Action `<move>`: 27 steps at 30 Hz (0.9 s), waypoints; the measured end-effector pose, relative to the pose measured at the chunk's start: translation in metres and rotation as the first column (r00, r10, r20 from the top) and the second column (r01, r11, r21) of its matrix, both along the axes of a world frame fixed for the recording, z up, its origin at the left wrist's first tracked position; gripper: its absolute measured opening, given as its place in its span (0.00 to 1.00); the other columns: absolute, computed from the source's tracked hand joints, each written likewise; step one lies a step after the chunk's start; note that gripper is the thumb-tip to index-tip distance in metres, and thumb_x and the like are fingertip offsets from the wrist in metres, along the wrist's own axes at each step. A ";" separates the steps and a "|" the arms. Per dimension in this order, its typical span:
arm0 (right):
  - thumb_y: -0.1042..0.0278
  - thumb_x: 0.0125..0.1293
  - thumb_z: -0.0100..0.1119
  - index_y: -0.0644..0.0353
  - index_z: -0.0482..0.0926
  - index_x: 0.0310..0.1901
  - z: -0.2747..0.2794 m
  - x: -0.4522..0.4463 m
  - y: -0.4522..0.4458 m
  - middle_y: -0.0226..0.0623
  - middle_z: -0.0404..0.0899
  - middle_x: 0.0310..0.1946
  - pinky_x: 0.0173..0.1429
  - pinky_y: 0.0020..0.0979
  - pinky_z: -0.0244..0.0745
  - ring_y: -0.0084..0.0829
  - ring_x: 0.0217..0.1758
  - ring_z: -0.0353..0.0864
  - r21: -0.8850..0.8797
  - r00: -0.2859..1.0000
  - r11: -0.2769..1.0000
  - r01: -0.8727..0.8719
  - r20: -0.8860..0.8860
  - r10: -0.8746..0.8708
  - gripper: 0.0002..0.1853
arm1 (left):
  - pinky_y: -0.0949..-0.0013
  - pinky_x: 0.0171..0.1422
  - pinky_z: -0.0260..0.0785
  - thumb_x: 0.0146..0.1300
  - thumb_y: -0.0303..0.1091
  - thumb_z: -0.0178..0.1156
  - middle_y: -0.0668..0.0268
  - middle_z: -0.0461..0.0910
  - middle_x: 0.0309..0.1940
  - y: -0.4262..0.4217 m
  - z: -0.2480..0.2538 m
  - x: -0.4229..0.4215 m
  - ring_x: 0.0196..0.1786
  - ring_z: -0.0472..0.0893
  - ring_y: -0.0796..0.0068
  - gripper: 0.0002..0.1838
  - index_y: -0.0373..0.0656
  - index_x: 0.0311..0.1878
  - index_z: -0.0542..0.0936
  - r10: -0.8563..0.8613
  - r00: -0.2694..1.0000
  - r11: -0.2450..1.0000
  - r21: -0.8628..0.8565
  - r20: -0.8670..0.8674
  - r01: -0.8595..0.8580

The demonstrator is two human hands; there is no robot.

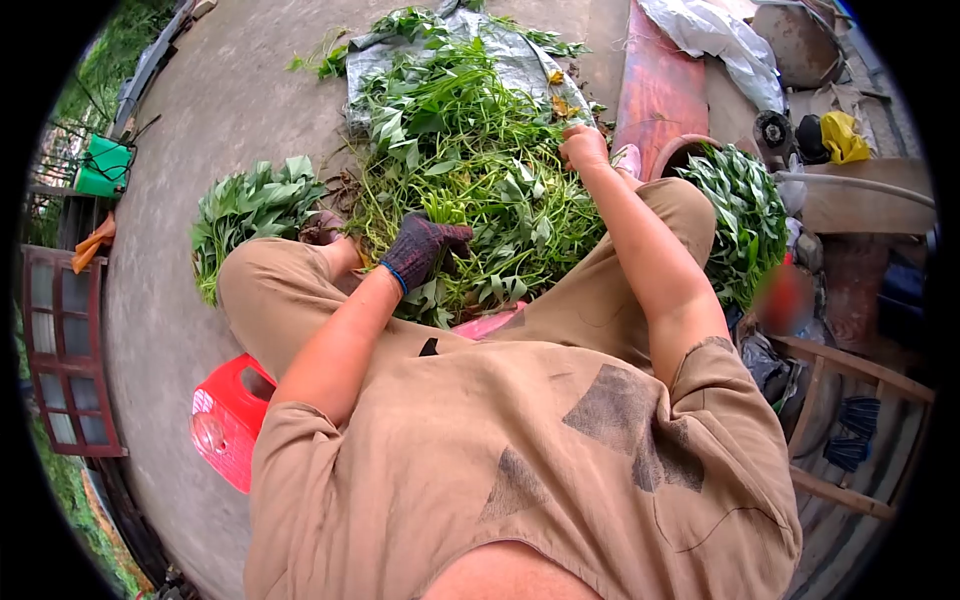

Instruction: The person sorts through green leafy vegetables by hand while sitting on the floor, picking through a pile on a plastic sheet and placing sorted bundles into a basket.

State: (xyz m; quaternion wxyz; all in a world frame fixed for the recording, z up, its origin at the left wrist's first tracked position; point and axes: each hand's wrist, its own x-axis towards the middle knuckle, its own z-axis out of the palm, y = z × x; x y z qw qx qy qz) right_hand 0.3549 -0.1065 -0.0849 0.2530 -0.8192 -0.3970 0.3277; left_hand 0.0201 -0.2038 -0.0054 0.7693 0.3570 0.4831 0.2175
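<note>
A large heap of green leafy stems (470,150) lies between my legs, partly on a grey sheet (370,62). My left hand (425,250), in a dark glove with a blue cuff, is closed around a small bunch of stems at the near left of the heap. At the heap's right edge is my bare right hand (583,148), its fingers bent together; anything between them is too small to make out. Leafy bundles stand beside my knees, one on the left (255,215) and one on the right (735,215).
A red plastic stool (225,415) is on the floor at the left, with a green container (103,165) farther back. Behind the right bundle are a red board (665,75), a white sheet (725,45) and a yellow bag (845,137). A wooden frame (840,485) lies at the lower right.
</note>
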 end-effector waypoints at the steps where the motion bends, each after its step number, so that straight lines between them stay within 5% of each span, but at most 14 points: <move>1: 0.74 0.51 0.65 0.53 0.86 0.43 -0.005 0.002 0.005 0.38 0.86 0.36 0.41 0.44 0.80 0.38 0.38 0.86 -0.181 0.962 0.974 -0.137 0.210 0.175 0.15 | 0.68 0.22 0.73 0.54 0.29 0.70 0.60 0.81 0.23 0.002 -0.001 0.001 0.22 0.81 0.69 0.09 0.35 0.33 0.81 -0.018 1.000 1.000 -0.018 -0.025 0.018; 3: 0.73 0.51 0.67 0.55 0.86 0.39 -0.026 0.005 0.018 0.35 0.86 0.34 0.36 0.51 0.80 0.39 0.35 0.86 -0.571 0.678 0.782 -0.251 0.472 0.563 0.12 | 0.68 0.22 0.73 0.55 0.29 0.69 0.60 0.81 0.23 0.003 -0.001 0.003 0.22 0.81 0.69 0.09 0.35 0.34 0.81 0.006 0.999 0.999 -0.037 -0.048 -0.008; 4: 0.71 0.52 0.68 0.56 0.87 0.39 -0.131 0.036 0.051 0.33 0.86 0.35 0.28 0.59 0.78 0.42 0.35 0.86 -0.685 0.768 0.686 -0.246 0.294 0.569 0.11 | 0.68 0.22 0.73 0.55 0.29 0.69 0.60 0.81 0.23 0.002 -0.001 0.005 0.22 0.81 0.70 0.09 0.36 0.34 0.81 0.016 0.998 0.999 -0.050 -0.059 -0.019; 9: 0.67 0.58 0.63 0.62 0.85 0.43 -0.147 0.012 0.000 0.47 0.83 0.48 0.52 0.51 0.77 0.49 0.52 0.82 -0.540 0.942 0.837 -0.090 0.226 0.247 0.13 | 0.69 0.22 0.72 0.55 0.29 0.69 0.61 0.80 0.22 0.004 -0.004 0.006 0.21 0.79 0.70 0.09 0.36 0.35 0.80 0.003 0.993 0.995 -0.098 -0.115 -0.015; 12: 0.66 0.57 0.64 0.63 0.85 0.44 -0.143 0.007 -0.004 0.50 0.82 0.50 0.54 0.50 0.76 0.50 0.53 0.82 -0.449 0.984 0.893 0.040 0.171 0.042 0.15 | 0.69 0.21 0.72 0.55 0.30 0.69 0.61 0.80 0.21 0.013 -0.007 0.008 0.20 0.79 0.70 0.09 0.36 0.34 0.80 0.010 0.991 0.993 -0.112 -0.131 -0.025; 14: 0.67 0.59 0.61 0.63 0.85 0.44 -0.141 0.012 -0.007 0.46 0.83 0.44 0.48 0.44 0.78 0.46 0.45 0.83 -0.581 0.954 0.806 -0.110 0.167 0.251 0.13 | 0.69 0.20 0.71 0.55 0.30 0.69 0.62 0.79 0.21 0.015 -0.007 0.008 0.20 0.78 0.70 0.09 0.36 0.35 0.79 -0.010 0.990 0.995 -0.102 -0.138 -0.004; 16: 0.71 0.62 0.59 0.62 0.86 0.40 -0.138 0.002 -0.009 0.36 0.87 0.31 0.35 0.36 0.83 0.36 0.28 0.87 -0.596 0.941 0.800 -0.062 0.233 0.247 0.09 | 0.69 0.20 0.70 0.55 0.30 0.69 0.62 0.79 0.21 0.016 -0.009 0.006 0.20 0.78 0.70 0.10 0.37 0.35 0.79 -0.038 0.988 0.992 -0.121 -0.147 0.020; 17: 0.65 0.59 0.61 0.66 0.83 0.45 -0.133 0.004 -0.010 0.50 0.81 0.51 0.53 0.43 0.76 0.49 0.51 0.83 -0.573 0.999 0.818 0.040 -0.007 -0.053 0.16 | 0.70 0.20 0.70 0.55 0.30 0.69 0.62 0.79 0.22 0.015 -0.011 0.006 0.20 0.78 0.70 0.09 0.37 0.35 0.79 -0.031 0.989 0.993 -0.114 -0.142 0.015; 20: 0.66 0.59 0.61 0.65 0.84 0.43 -0.136 -0.019 -0.023 0.49 0.82 0.49 0.50 0.44 0.77 0.47 0.48 0.83 -0.339 0.979 0.919 0.202 0.074 -0.188 0.14 | 0.69 0.20 0.70 0.55 0.31 0.69 0.62 0.80 0.22 0.017 -0.014 0.006 0.21 0.79 0.70 0.09 0.37 0.34 0.80 -0.004 0.993 0.996 -0.087 -0.119 -0.007; 21: 0.70 0.60 0.62 0.64 0.83 0.37 -0.160 -0.010 -0.017 0.42 0.84 0.33 0.29 0.38 0.80 0.38 0.29 0.85 -0.472 0.966 0.880 -0.047 0.203 0.160 0.07 | 0.69 0.20 0.70 0.55 0.31 0.69 0.62 0.80 0.22 0.017 -0.012 0.007 0.21 0.79 0.70 0.09 0.37 0.34 0.80 0.005 0.995 0.996 -0.087 -0.104 -0.014; 24: 0.75 0.60 0.60 0.64 0.79 0.31 -0.140 -0.011 -0.018 0.43 0.78 0.25 0.21 0.40 0.75 0.39 0.21 0.79 -0.424 0.926 0.902 0.074 -0.306 -0.220 0.03 | 0.68 0.21 0.70 0.54 0.32 0.70 0.63 0.80 0.22 0.014 -0.014 0.007 0.21 0.78 0.71 0.11 0.36 0.35 0.81 -0.019 0.999 0.998 -0.068 -0.037 0.016; 27: 0.78 0.57 0.60 0.64 0.75 0.28 -0.051 -0.037 -0.035 0.41 0.73 0.21 0.17 0.35 0.68 0.36 0.18 0.74 -0.415 0.879 0.904 0.099 -0.390 -0.275 0.04 | 0.68 0.21 0.69 0.53 0.32 0.71 0.64 0.80 0.23 0.011 -0.020 0.007 0.21 0.77 0.72 0.13 0.35 0.38 0.81 -0.065 0.997 0.997 -0.047 -0.035 0.063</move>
